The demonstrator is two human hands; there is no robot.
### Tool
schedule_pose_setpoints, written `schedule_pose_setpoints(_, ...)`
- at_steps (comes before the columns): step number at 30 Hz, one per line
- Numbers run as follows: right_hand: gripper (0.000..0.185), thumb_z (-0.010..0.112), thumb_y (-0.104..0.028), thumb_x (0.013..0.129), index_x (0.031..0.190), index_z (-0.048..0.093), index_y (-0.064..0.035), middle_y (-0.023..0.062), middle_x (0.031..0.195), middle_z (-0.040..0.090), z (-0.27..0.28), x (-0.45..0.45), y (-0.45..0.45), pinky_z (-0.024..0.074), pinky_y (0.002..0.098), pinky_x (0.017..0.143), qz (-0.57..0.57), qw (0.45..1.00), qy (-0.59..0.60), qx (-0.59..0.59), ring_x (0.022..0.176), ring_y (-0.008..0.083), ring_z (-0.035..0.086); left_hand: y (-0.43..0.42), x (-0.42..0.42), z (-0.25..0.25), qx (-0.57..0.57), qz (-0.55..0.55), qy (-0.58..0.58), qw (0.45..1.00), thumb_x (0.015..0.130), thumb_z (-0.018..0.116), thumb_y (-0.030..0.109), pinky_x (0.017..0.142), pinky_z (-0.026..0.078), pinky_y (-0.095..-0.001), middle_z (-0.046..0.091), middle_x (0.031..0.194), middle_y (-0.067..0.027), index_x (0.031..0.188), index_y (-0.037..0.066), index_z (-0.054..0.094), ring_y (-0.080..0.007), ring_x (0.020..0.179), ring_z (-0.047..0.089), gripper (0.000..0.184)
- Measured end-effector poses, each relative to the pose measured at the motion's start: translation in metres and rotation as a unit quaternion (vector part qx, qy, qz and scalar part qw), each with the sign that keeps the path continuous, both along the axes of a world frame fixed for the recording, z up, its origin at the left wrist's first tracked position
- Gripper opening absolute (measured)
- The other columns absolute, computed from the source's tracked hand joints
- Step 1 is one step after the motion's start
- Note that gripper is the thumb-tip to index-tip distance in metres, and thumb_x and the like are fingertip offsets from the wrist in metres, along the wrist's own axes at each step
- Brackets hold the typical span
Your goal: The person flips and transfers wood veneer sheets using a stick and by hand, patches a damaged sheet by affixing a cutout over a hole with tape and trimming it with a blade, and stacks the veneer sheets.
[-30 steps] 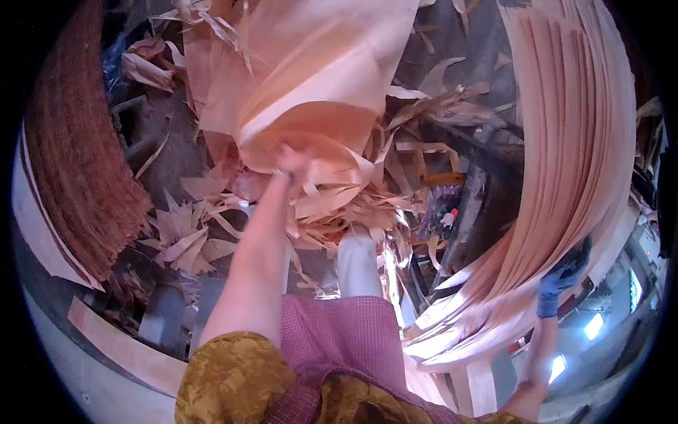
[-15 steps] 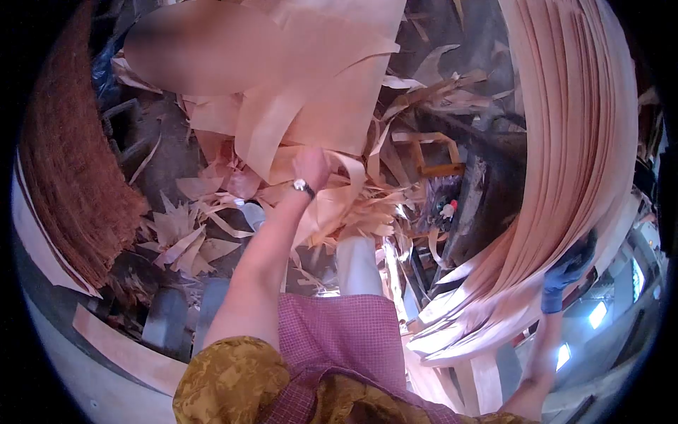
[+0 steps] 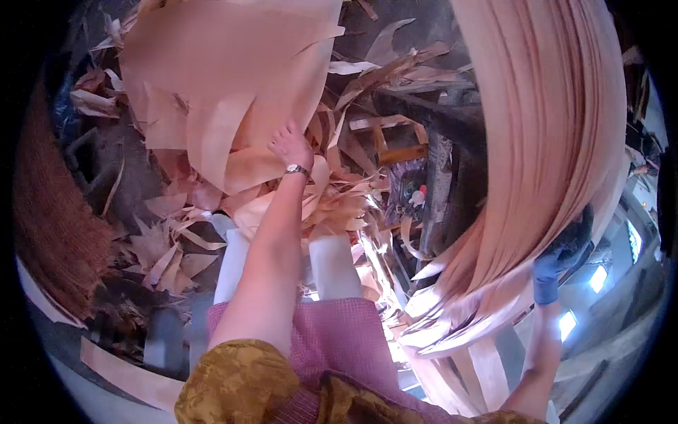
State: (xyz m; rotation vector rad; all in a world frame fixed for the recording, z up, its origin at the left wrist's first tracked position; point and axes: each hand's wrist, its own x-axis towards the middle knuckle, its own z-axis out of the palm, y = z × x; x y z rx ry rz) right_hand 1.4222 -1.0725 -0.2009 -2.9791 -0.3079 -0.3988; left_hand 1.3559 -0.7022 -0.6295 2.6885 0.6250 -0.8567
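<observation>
My left hand (image 3: 291, 145), bare with a wristwatch, reaches forward with its fingers apart at the lower right edge of a large, thin wood veneer sheet (image 3: 226, 63). Torn veneer strips (image 3: 339, 215) lie crumpled below and beside it. My right hand (image 3: 554, 265), in a blue and dark glove, is at the lower outer edge of a tall, curved stack of veneer sheets (image 3: 537, 141). Its fingers are in shadow, so their grip is unclear.
A brown, rough-edged stack (image 3: 56, 233) stands at the left. Veneer scraps (image 3: 166, 251) litter the floor. Between the sheet and the right stack are a dark beam (image 3: 438, 124) and a small wooden frame (image 3: 402, 152). My knees are close below the sheet.
The view has shifted, so the veneer sheet and stacks appear farther left. My left hand has gone from a closed shape among the strips to spread fingers at the sheet's edge. My right hand stays by the stack.
</observation>
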Motion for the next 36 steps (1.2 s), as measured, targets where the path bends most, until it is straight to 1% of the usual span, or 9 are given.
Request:
schedule_pose_setpoints(4,0.05,0.051,-0.027,0.097,0.132,0.046,0.0093,0.0235,0.133,0.051,-0.002,-0.002,0.007,0.0418,0.0412,0.1,-0.035,0.995,0.013,0.092,0.119,0.0358,0.052,0.026,0.011,0.059,-0.023,0.04,-0.133,0.99,0.084,0.061,0.025,0.087,0.036,-0.0456,0.064,0.09,-0.0053,0.085,0.014,0.064,-0.026,0.095,0.057,0.012)
schedule_pose_setpoints(10,0.049,0.049,-0.03,0.097,0.133,0.049,0.0017,0.0163,0.115,0.062,0.009,0.0,0.016,0.0479,0.0388,0.086,-0.077,0.997,0.025,-0.009,0.101,0.0285,0.059,0.086,0.104,0.221,-0.029,0.07,-0.358,0.931,0.085,0.063,0.022,0.082,0.036,-0.0393,0.066,0.084,-0.0017,0.088,0.015,0.062,-0.0211,0.084,0.06,0.008)
schedule_pose_setpoints(13,0.061,0.068,-0.024,0.08,0.137,0.049,-0.0113,0.0129,0.092,0.058,0.018,0.001,0.018,0.0487,0.0443,0.072,-0.092,0.995,0.045,0.005,0.085,0.0337,0.058,0.115,0.133,0.327,-0.008,0.029,-0.447,0.894,0.086,0.065,0.021,0.081,0.038,-0.0375,0.067,0.08,-0.0031,0.089,0.014,0.061,-0.0217,0.079,0.062,0.009)
schedule_pose_setpoints(23,0.054,0.058,-0.038,0.089,0.137,0.046,-0.0161,0.0159,0.12,0.056,0.046,0.009,0.027,0.0507,0.0488,0.081,-0.132,0.982,0.13,-0.035,0.105,0.038,0.059,0.228,0.043,0.675,-0.055,0.009,-0.602,0.797,0.082,0.066,0.0,0.069,0.048,-0.0346,0.067,0.083,-0.0119,0.089,0.004,0.062,-0.0244,0.077,0.063,0.009)
schedule_pose_setpoints(27,0.063,0.066,-0.033,0.087,0.139,0.04,-0.0108,0.0184,0.129,0.05,0.068,0.03,0.066,0.0518,0.0447,0.083,-0.099,0.95,0.152,0.253,0.107,0.0382,0.06,0.275,-0.046,0.838,-0.057,0.052,-0.624,0.778,0.089,0.059,-0.002,0.073,0.048,-0.0286,0.061,0.079,-0.0063,0.091,0.002,0.06,-0.0137,0.079,0.059,0.005)
schedule_pose_setpoints(30,0.078,0.078,-0.022,0.077,0.141,0.036,-0.0065,0.0184,0.136,0.042,0.118,0.034,0.183,0.0511,0.041,0.088,0.079,0.824,0.173,0.533,0.11,0.0362,0.059,0.295,-0.149,0.945,0.035,0.153,-0.601,0.783,0.09,0.058,-0.001,0.078,0.049,-0.0264,0.064,0.09,-0.0031,0.097,0.002,0.06,-0.0114,0.083,0.06,0.007)
schedule_pose_setpoints(32,0.097,0.086,-0.022,0.067,0.145,0.03,-0.006,0.0185,0.138,0.04,0.165,0.049,0.261,0.0492,0.04,0.094,0.133,0.937,0.082,0.313,0.118,0.0316,0.053,0.329,-0.234,0.994,0.092,0.139,-0.608,0.776,0.093,0.06,0.004,0.081,0.046,-0.0245,0.06,0.09,-0.0012,0.095,0.002,0.058,-0.0096,0.087,0.056,0.004)
schedule_pose_setpoints(34,0.108,0.089,-0.026,0.061,0.147,0.026,-0.0071,0.0203,0.141,0.037,0.206,0.055,0.345,0.0483,0.0403,0.095,0.161,0.863,0.205,0.433,0.118,0.0317,0.052,0.35,-0.315,1.037,0.171,0.177,-0.598,0.763,0.097,0.057,0.011,0.084,0.043,-0.0245,0.056,0.093,-0.0019,0.099,0.002,0.058,-0.0122,0.09,0.052,0.009)
schedule_pose_setpoints(36,0.099,0.086,-0.023,0.066,0.145,0.029,-0.006,0.0202,0.142,0.039,0.236,0.042,0.426,0.0466,0.0399,0.096,0.276,0.888,0.134,0.344,0.116,0.0341,0.053,0.38,-0.4,1.064,0.234,0.22,-0.606,0.728,0.098,0.055,0.019,0.086,0.041,-0.0259,0.053,0.091,-0.0026,0.096,0.002,0.056,-0.0141,0.089,0.051,0.017)
